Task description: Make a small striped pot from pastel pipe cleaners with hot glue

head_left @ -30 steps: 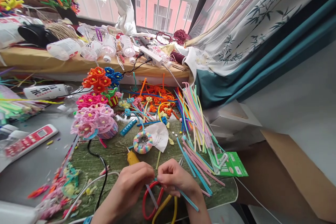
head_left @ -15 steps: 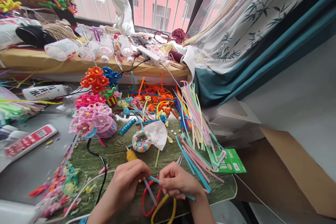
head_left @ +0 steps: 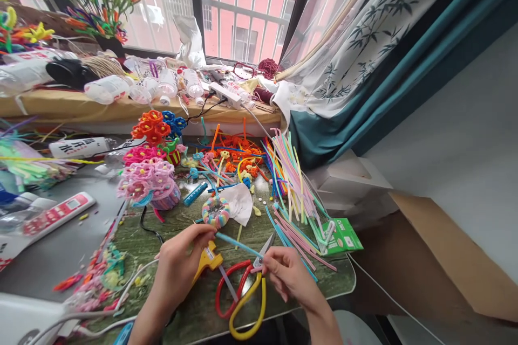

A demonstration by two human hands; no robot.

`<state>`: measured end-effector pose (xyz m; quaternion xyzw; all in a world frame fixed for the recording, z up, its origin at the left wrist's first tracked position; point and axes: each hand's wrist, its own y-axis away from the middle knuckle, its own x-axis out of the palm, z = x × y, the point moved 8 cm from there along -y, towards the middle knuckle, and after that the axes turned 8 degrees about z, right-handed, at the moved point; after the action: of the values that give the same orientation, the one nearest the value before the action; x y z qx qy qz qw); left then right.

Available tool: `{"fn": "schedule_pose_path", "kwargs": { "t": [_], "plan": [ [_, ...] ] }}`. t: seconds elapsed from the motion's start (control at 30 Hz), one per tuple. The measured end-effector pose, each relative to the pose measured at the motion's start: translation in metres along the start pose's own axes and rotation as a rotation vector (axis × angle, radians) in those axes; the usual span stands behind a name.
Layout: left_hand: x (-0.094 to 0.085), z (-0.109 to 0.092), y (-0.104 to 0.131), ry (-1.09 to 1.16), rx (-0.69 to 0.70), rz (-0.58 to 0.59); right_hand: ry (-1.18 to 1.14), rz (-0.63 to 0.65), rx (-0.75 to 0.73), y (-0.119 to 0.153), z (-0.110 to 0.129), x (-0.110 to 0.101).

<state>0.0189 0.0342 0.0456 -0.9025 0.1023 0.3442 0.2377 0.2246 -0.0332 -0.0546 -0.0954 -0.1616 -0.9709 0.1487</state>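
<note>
A light blue pipe cleaner (head_left: pixel 239 245) stretches between my two hands. My left hand (head_left: pixel 183 259) pinches its left end, and my right hand (head_left: pixel 288 275) pinches the right end. Under them lie scissors (head_left: pixel 247 329) with one red and one yellow handle, the blades partly behind the pipe cleaner and my right fingers. A yellow glue gun (head_left: pixel 210 256) with a clear glue stick rests beside my left hand, partly covered by it. Just beyond sits a ring of pastel pipe cleaner (head_left: pixel 216 212) in pink, yellow and blue, next to a white paper scrap (head_left: pixel 238 202).
Bundled pastel pipe cleaners (head_left: pixel 289 172) and a green packet (head_left: pixel 343 236) lie at the right. Pipe cleaner flowers (head_left: pixel 148 178) stand at the left, with a blue cutter (head_left: pixel 195 193) beside them. Bottles and a power strip (head_left: pixel 225 95) line the sill; cables cross the table's left side.
My hands have moved apart, and the pipe cleaner between them is now drawn out straight. More of the scissors and glue gun shows. The view has shifted slightly.
</note>
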Motion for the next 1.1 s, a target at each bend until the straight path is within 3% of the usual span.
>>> {"fn": "schedule_pose_path", "kwargs": {
  "t": [0.1, 0.27, 0.4, 0.5, 0.6, 0.77, 0.97, 1.1],
  "plan": [
    [0.004, 0.012, -0.007, -0.236, -0.046, -0.047, 0.047, -0.169, -0.090, 0.006, 0.002, -0.016],
    [0.035, 0.027, -0.032, -0.558, -0.105, 0.171, 0.207, -0.413, -0.211, 0.011, 0.007, -0.037],
    [0.037, 0.022, -0.043, -0.532, -0.072, 0.211, 0.399, -0.556, -0.290, 0.011, 0.009, -0.043],
    [0.030, 0.006, -0.046, -0.399, 0.084, 0.183, 0.579, -0.661, -0.324, 0.013, 0.011, -0.042],
    [0.038, -0.009, -0.047, -0.309, 0.240, 0.285, 0.760, -0.755, -0.354, 0.017, 0.013, -0.037],
    [0.062, -0.013, -0.044, -0.314, 0.275, 0.461, 0.921, -0.792, -0.373, 0.025, 0.017, -0.028],
    [0.071, -0.003, -0.034, -0.375, 0.324, 0.465, 0.934, -0.968, -0.377, 0.047, 0.018, -0.052],
    [0.065, -0.004, -0.033, -0.398, 0.381, 0.399, 0.981, -0.943, -0.286, 0.046, 0.012, -0.066]
  ]
}}
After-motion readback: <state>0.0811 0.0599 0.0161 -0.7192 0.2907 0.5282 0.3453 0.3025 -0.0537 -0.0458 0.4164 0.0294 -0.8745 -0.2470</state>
